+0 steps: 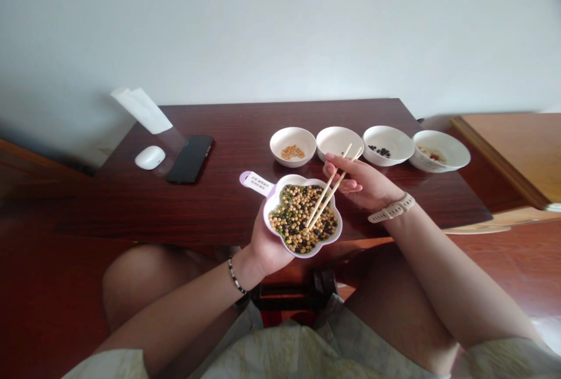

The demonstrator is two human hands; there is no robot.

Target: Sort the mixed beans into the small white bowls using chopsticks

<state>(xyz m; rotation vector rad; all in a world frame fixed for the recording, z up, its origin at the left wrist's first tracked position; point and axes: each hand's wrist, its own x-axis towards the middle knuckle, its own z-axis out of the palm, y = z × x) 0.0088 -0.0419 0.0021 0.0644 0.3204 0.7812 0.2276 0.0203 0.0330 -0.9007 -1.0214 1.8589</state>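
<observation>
My left hand (268, 245) holds up a flower-shaped bowl (338, 233), white inside with a lilac outside and a labelled handle tab. Mixed beans (298, 215) fill it: yellow, green and black ones. Wooden chopsticks (332, 187) are gripped in my right hand (357, 180), their tips down among the beans. Whether the tips pinch a bean is too small to tell. Behind my right hand stands a white bowl (335, 136) with a few small dark bits, partly hidden by the hand. To its left a white bowl (284, 138) contains yellow beans.
Farther right are a white bowl (397, 142) with black beans and another white bowl (458, 154) with pale and reddish pieces. A black phone (190, 159), a white mouse (149, 158) and a folded white paper (142, 110) lie on the dark wooden table (232, 127), left side.
</observation>
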